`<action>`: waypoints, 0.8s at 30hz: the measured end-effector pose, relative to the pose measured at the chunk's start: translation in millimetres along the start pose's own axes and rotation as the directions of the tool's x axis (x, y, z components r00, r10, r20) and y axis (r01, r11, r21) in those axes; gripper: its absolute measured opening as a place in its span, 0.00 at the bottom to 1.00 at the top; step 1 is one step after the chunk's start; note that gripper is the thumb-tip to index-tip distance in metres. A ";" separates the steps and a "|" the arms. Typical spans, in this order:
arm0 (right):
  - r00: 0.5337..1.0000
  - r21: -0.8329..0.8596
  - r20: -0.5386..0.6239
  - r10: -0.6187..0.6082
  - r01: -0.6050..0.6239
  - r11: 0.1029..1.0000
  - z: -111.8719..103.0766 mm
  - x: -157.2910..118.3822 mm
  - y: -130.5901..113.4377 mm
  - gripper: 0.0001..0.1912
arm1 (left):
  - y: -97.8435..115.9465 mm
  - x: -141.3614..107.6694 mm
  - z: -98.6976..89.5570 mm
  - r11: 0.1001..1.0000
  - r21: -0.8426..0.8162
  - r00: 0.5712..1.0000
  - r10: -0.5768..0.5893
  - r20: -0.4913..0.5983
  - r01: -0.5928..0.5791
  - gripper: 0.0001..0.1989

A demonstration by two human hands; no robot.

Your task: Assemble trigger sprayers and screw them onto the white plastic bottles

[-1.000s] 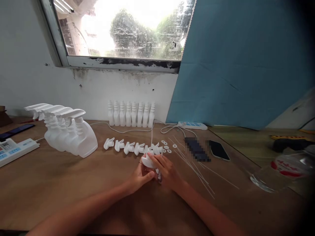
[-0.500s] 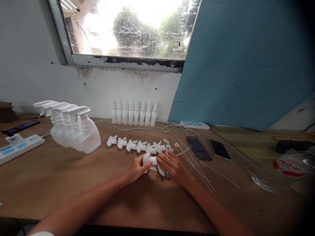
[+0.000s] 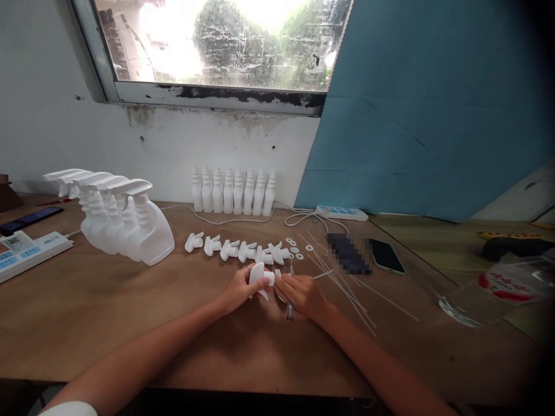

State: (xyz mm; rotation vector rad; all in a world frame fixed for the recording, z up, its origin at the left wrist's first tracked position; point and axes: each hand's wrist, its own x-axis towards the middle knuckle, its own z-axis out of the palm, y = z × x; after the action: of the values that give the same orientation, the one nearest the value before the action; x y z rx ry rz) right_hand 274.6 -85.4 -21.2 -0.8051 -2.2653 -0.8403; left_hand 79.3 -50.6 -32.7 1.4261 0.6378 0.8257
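My left hand (image 3: 237,289) is closed on a white trigger spray head (image 3: 257,278), its threaded collar facing right. Close beside it, my right hand (image 3: 307,293) grips a slim tool with a thin metal shaft and a clear grey handle (image 3: 289,312), perhaps a screwdriver; its tip points away from me. A small white piece (image 3: 278,278) shows at my right fingertips, mostly hidden by the hand. Just beyond my hands lies a row of more white spray heads (image 3: 229,249). White ring washers (image 3: 294,250) and thin white tubes (image 3: 347,292) lie to their right.
White spray bottles with heads (image 3: 130,225) stand at left, and a row of headless bottles (image 3: 234,193) by the wall. Power strips (image 3: 34,254) and cords lie left and back. At right are a phone (image 3: 387,256), a blurred-out dark object (image 3: 349,253) and a clear plastic bottle (image 3: 498,294).
The view has shifted slightly. The tool in my right hand has turned more upright, with more of its handle showing. The spray head in my left hand is tilted differently.
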 end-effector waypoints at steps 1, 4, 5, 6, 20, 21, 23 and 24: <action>1.000 -0.003 0.008 -0.002 0.002 1.000 -0.4 -0.1 0.4 0.09 | 0.3 0.2 0.3 1.000 -0.004 1.000 -0.003 -0.003 0.003 0.22; 0.999 0.010 0.022 0.032 -0.032 0.999 -2.2 -1.8 3.6 0.10 | 1.8 0.5 0.0 0.999 -0.037 1.000 -0.016 -0.019 0.015 0.23; 0.997 0.020 0.024 0.068 -0.069 0.997 -2.9 -3.2 6.1 0.10 | 2.0 0.8 -0.6 0.998 -0.055 0.999 -0.020 -0.036 0.018 0.23; 0.992 0.030 0.027 0.121 -0.122 0.992 -3.6 -4.9 9.7 0.10 | 2.1 1.3 -1.5 0.997 -0.078 0.998 -0.026 -0.060 0.021 0.23; 0.592 0.082 -0.139 0.794 -0.792 0.605 -19.4 -45.2 100.2 0.25 | 2.0 3.6 -5.4 0.977 -0.210 0.993 -0.062 -0.104 0.039 0.18; 0.563 0.127 -0.170 0.809 -0.801 0.585 -22.1 -44.4 100.3 0.25 | 2.0 3.4 -5.6 0.976 -0.214 0.993 -0.064 -0.103 0.041 0.18; 0.504 0.194 -0.200 0.840 -0.820 0.538 -25.9 -42.6 99.1 0.26 | 1.7 3.5 -6.1 0.975 -0.216 0.992 -0.072 -0.102 0.049 0.18; 0.478 0.220 -0.204 0.855 -0.828 0.515 -26.8 -42.2 98.7 0.26 | 1.4 3.6 -6.4 0.975 -0.215 0.992 -0.076 -0.103 0.052 0.18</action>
State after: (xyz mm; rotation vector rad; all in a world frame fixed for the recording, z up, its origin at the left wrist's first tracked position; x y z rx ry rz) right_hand 379.0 -57.4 2.0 -1.4659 -1.3148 -0.3138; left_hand 76.1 -44.0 -31.3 1.1673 0.6558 0.8984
